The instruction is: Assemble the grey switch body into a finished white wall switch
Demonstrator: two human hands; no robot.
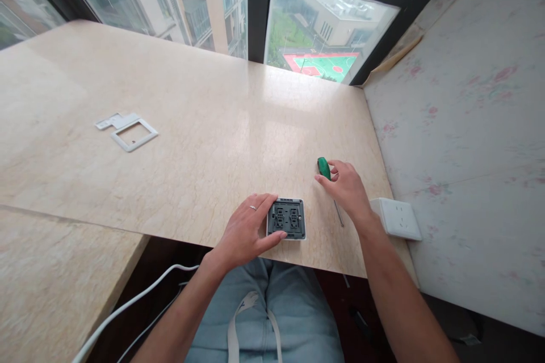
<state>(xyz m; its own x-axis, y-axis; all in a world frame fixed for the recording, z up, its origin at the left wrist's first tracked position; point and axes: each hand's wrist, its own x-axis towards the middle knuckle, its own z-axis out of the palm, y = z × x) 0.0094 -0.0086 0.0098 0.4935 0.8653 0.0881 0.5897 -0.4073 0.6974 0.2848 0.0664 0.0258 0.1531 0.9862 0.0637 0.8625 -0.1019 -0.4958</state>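
Observation:
A wall switch (286, 219) with its dark grey inner face bare and a white edge lies face up near the counter's front edge. My left hand (246, 226) grips it from the left, fingers along the top corner and thumb over the lower edge. To the right, my right hand (347, 186) has its thumb and fingers closed around the lower part of a screwdriver's green handle (323, 167). The metal shaft points back toward me, its tip on or close to the counter; I cannot tell whether it touches.
A white cover frame (145, 140) and white cover pieces (124, 121) lie far left on the stone counter (204, 125). At right, a white socket box (399, 219) sits against the flowered wall (460, 125). White cables (140, 298) hang below the front edge. Windows line the back.

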